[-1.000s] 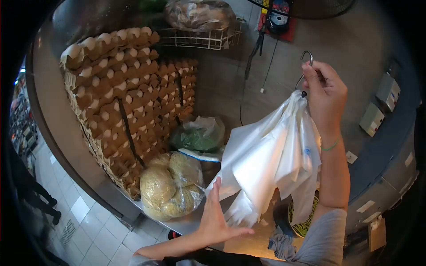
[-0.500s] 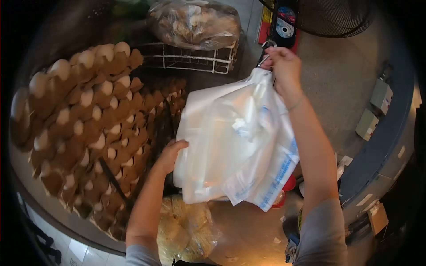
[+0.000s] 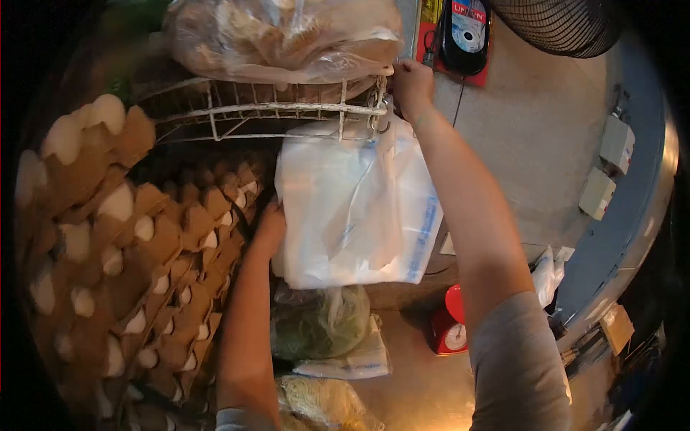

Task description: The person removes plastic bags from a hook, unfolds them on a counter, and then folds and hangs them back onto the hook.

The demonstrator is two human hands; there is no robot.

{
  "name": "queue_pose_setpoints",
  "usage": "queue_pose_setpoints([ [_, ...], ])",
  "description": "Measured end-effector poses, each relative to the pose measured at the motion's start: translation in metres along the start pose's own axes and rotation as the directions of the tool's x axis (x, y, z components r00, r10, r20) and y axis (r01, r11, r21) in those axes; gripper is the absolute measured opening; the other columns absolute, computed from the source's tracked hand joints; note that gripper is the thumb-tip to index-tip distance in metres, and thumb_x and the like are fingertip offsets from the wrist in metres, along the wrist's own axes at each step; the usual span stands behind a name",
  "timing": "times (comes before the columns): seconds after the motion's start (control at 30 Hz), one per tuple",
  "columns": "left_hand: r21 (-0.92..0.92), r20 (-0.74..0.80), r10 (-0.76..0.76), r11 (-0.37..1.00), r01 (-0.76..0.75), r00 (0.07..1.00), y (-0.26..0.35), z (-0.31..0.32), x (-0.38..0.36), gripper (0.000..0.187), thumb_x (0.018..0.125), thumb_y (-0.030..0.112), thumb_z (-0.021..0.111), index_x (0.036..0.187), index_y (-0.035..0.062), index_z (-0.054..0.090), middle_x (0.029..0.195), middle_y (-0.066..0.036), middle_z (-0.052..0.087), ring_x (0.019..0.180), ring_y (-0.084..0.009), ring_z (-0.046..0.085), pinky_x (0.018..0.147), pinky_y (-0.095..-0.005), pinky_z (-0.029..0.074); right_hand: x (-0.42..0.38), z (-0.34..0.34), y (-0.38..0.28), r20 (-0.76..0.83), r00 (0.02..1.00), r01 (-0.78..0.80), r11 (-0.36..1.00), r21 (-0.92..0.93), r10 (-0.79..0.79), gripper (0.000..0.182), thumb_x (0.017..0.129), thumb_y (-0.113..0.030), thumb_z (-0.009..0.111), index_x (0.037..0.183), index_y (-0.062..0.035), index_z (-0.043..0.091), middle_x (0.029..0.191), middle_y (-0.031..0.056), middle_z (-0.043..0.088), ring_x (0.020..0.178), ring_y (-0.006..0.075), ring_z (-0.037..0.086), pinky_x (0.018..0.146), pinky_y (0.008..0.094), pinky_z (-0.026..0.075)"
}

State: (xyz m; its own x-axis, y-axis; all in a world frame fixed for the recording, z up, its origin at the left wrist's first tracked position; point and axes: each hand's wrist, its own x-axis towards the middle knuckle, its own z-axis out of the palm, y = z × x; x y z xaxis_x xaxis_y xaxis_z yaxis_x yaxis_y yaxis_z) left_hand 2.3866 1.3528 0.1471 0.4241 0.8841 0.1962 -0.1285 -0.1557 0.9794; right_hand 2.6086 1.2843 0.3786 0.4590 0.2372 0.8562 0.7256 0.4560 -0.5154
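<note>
A bundle of white plastic bags with blue print along one edge hangs below the corner of a white wire rack. My left hand is closed on the bundle's left edge, its fingers partly hidden. At the rack's corner, my right hand is curled into a closed grip just above the top of the bags. What lies inside that grip is hidden. A metal hook shows beside the rack corner, below the right hand.
Stacked egg trays holding white eggs fill the left side. A large filled clear bag rests on the rack. Below are a bag of greens, a bag of yellow noodle-like strands and a red scale. A fan is top right.
The bundle and my right hand have moved left to the rack's corner, and the bags now hang flatter. The view has shifted, bringing the rack closer and showing more of the red scale.
</note>
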Motion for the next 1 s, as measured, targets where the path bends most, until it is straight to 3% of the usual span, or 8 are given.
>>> queue_pose_setpoints([
  [0.03, 0.057, -0.024, 0.003, 0.998, -0.002, 1.000, -0.001, 0.004, 0.009, 0.043, 0.087, 0.028, 0.047, 0.122, 0.0023, 0.048, 0.112, -0.012, 0.057, 0.099, -0.0228, 0.054, 0.087, -0.0367, 0.042, 0.005, 0.006, 0.008, -0.030, 0.993, 0.107, 0.980, -0.165, -0.114, 0.017, 0.074, -0.020, 0.064, 0.072, -0.0031, 0.065, 0.065, 0.0171, 0.061, 0.056, 0.0324, 0.058, 0.056, 0.0365, 0.047],
  [0.13, 0.111, -0.060, 0.029, 0.994, -0.022, 0.998, -0.006, 0.009, 0.027, 0.042, 0.089, 0.027, 0.045, 0.124, 0.0041, 0.046, 0.116, -0.011, 0.055, 0.103, -0.0228, 0.053, 0.089, -0.0353, 0.040, 0.015, 0.018, 0.029, -0.037, 0.958, 0.271, 0.939, -0.213, -0.285, 0.016, 0.073, -0.021, 0.065, 0.074, -0.0051, 0.066, 0.070, 0.0191, 0.061, 0.063, 0.0375, 0.058, 0.059, 0.0387, 0.048],
  [0.3, 0.129, -0.064, 0.086, 0.989, -0.078, 0.994, -0.019, 0.014, 0.044, 0.039, 0.091, 0.021, 0.039, 0.126, 0.0054, 0.046, 0.120, -0.010, 0.054, 0.106, -0.0222, 0.052, 0.089, -0.0316, 0.040, 0.008, 0.013, 0.027, 0.064, 0.957, 0.288, 0.917, -0.275, -0.282, 0.018, 0.079, -0.017, 0.058, 0.083, -0.0012, 0.064, 0.075, 0.0218, 0.060, 0.069, 0.0338, 0.062, 0.061, 0.0367, 0.046],
  [0.4, 0.184, -0.097, 0.129, 0.977, -0.109, 0.987, -0.033, 0.017, 0.056, 0.039, 0.091, 0.020, 0.038, 0.125, 0.0046, 0.046, 0.120, -0.011, 0.054, 0.106, -0.0220, 0.052, 0.088, -0.0317, 0.041, 0.003, 0.014, 0.031, -0.025, 0.925, 0.366, 0.906, -0.215, -0.379, 0.017, 0.080, -0.015, 0.057, 0.083, -0.0004, 0.063, 0.074, 0.0224, 0.059, 0.068, 0.0344, 0.061, 0.061, 0.0365, 0.046],
  [0.7, 0.082, -0.137, 0.012, 0.997, -0.001, 0.991, -0.048, 0.015, 0.048, 0.039, 0.091, 0.020, 0.038, 0.128, 0.0069, 0.044, 0.123, -0.011, 0.051, 0.109, -0.0213, 0.050, 0.091, -0.0314, 0.039, 0.002, 0.020, 0.057, 0.193, 0.904, 0.412, 0.897, -0.160, -0.381, 0.026, 0.078, -0.016, 0.060, 0.102, -0.0072, 0.063, 0.083, 0.0193, 0.064, 0.077, 0.0343, 0.063, 0.071, 0.0375, 0.050],
  [0.8, 0.068, -0.093, -0.021, 0.997, 0.027, 0.995, -0.044, 0.019, 0.036, 0.041, 0.092, 0.021, 0.035, 0.130, 0.0070, 0.039, 0.125, -0.012, 0.050, 0.110, -0.0233, 0.049, 0.092, -0.0325, 0.038, 0.003, 0.025, 0.057, 0.148, 0.905, 0.423, 0.882, -0.206, -0.399, 0.030, 0.077, -0.013, 0.060, 0.107, -0.0076, 0.062, 0.088, 0.0207, 0.063, 0.083, 0.0343, 0.062, 0.077, 0.0403, 0.048],
  [0.93, 0.283, -0.333, 0.294, 0.938, -0.203, 0.896, -0.044, 0.032, 0.013, 0.040, 0.091, 0.017, 0.042, 0.128, 0.0023, 0.036, 0.126, -0.016, 0.044, 0.116, -0.0282, 0.043, 0.097, -0.0362, 0.033, -0.035, 0.001, 0.035, 0.222, 0.949, 0.280, 0.924, -0.262, -0.225, 0.046, 0.079, -0.013, 0.057, 0.121, 0.0002, 0.044, 0.103, 0.0259, 0.058, 0.095, 0.0390, 0.056, 0.083, 0.0422, 0.045],
  [1.0, 0.413, -0.442, 0.598, 0.797, -0.440, 0.668, -0.057, 0.038, 0.011, 0.038, 0.090, 0.009, 0.042, 0.127, 0.0012, 0.036, 0.128, -0.020, 0.041, 0.119, -0.0332, 0.040, 0.099, -0.0383, 0.032, -0.070, -0.021, 0.037, 0.328, 0.847, 0.507, 0.819, -0.267, -0.417, 0.049, 0.082, -0.016, 0.055, 0.124, 0.0016, 0.038, 0.103, 0.0256, 0.057, 0.094, 0.0411, 0.055, 0.082, 0.0427, 0.045],
])
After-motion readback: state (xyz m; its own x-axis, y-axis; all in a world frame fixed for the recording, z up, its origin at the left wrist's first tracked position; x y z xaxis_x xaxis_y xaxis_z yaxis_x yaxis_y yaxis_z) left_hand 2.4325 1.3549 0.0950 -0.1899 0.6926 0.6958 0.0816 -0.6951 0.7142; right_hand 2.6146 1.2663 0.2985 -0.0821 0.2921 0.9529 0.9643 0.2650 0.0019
